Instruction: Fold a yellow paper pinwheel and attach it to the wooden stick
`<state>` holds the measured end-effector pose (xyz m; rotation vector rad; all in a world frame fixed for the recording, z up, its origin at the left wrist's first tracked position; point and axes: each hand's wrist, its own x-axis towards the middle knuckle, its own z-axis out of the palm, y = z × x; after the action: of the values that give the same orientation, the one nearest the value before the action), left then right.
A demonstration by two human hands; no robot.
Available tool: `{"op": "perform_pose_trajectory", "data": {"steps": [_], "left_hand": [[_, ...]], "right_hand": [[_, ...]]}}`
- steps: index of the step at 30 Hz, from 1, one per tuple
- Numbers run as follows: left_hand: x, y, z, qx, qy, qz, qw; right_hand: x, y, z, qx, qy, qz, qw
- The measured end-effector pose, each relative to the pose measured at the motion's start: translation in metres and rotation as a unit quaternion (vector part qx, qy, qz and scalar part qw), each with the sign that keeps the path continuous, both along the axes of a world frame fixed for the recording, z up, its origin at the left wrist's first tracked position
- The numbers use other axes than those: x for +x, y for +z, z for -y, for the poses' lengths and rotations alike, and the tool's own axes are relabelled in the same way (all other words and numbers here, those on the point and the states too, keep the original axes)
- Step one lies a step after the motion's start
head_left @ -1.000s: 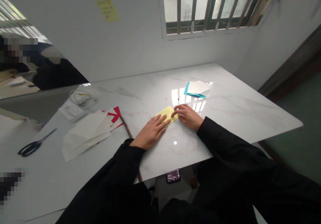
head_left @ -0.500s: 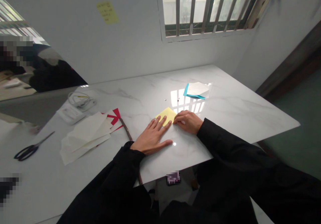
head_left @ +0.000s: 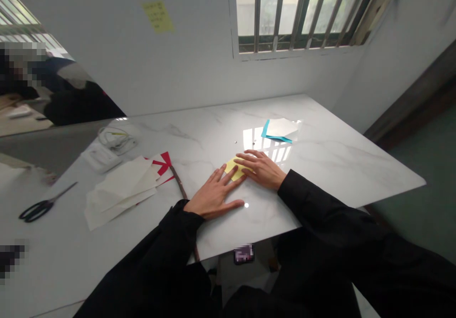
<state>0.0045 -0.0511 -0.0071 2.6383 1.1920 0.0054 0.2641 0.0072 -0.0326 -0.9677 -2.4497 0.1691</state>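
Note:
A small piece of yellow paper (head_left: pixel 232 165) lies on the white marbled table, partly covered by both hands. My left hand (head_left: pixel 215 195) rests flat with fingers spread, its fingertips on the paper's near left part and its thumb stretched out over the table. From the right, my right hand (head_left: pixel 262 169) lies across the paper's right part, fingers extended and apart. Neither hand grips anything. A thin brown stick (head_left: pixel 179 182) passes under my left sleeve, with red paper strips (head_left: pixel 164 162) at its far end.
Left of the hands lie cream paper sheets (head_left: pixel 123 187), black-handled scissors (head_left: pixel 41 208), and a white box (head_left: pixel 100 159) with a coiled cable (head_left: pixel 117 139). White and blue papers (head_left: pixel 281 128) lie at the back right. A yellow note (head_left: pixel 157 17) hangs on the wall below-left of the barred window (head_left: pixel 292 14).
My right hand has opened from a pinch at the paper's right edge and spread its fingers across the paper, moving slightly left. My left hand has stayed almost still.

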Motion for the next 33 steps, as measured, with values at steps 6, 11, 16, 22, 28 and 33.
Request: {"op": "perform_pose_trajectory", "data": {"steps": [6, 11, 16, 22, 28, 33], "left_hand": [[0.001, 0.001, 0.004, -0.003, 0.009, 0.011, 1.000], [-0.002, -0.006, -0.014, 0.012, 0.033, 0.105, 0.994], [0.003, -0.018, -0.050, 0.121, 0.176, 0.216, 0.953], [0.013, -0.012, -0.086, 0.055, 0.272, 0.200, 0.940], [0.025, -0.005, -0.098, -0.100, 0.317, 0.329, 0.884], [0.027, -0.010, -0.096, -0.115, 0.319, 0.346, 0.875]], "right_hand": [[0.001, -0.012, -0.010, -0.053, -0.054, 0.036, 0.996], [-0.001, -0.012, -0.013, -0.033, -0.066, 0.044, 0.996], [-0.005, -0.010, -0.009, -0.014, -0.078, 0.034, 0.996], [-0.006, -0.010, -0.012, -0.013, -0.093, 0.024, 0.995], [-0.007, -0.011, -0.013, -0.011, -0.091, 0.009, 0.996], [-0.009, -0.011, -0.012, 0.002, -0.078, -0.009, 0.997]]}}
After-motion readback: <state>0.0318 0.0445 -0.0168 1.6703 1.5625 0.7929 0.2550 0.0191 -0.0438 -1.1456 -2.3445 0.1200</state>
